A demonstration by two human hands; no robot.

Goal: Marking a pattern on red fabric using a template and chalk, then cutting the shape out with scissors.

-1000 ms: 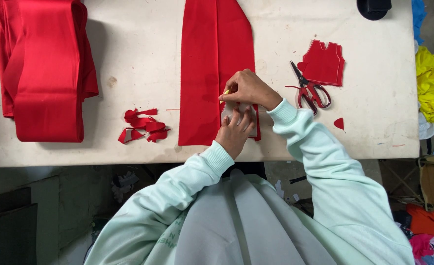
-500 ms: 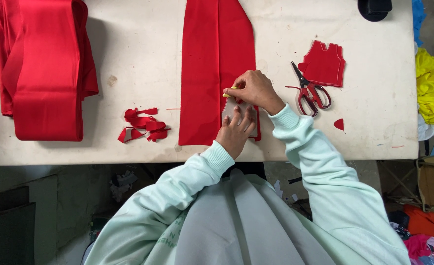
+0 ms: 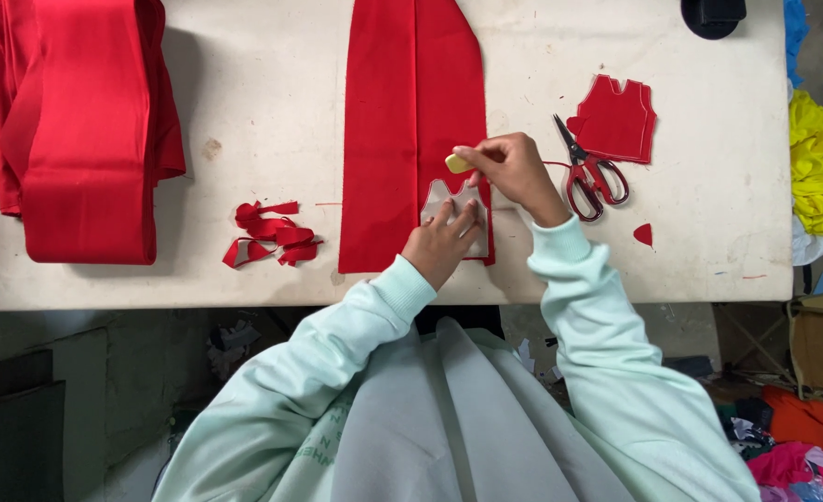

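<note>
The right hand [image 3: 516,174] pinches a small yellow piece of tailor's chalk [image 3: 457,164] between thumb and fingertips, its edge at the upper rim of a pale template [image 3: 455,218] (probably card, though the view is too small to be sure). The left hand [image 3: 441,244] lies just below the chalk, fingers spread flat on the template, pressing it onto the red fabric strip [image 3: 411,130]. Red-handled scissors [image 3: 588,172] rest just right of the pinching hand, a cut red piece [image 3: 616,116] beyond them; red scraps [image 3: 270,232] lie well left.
</note>
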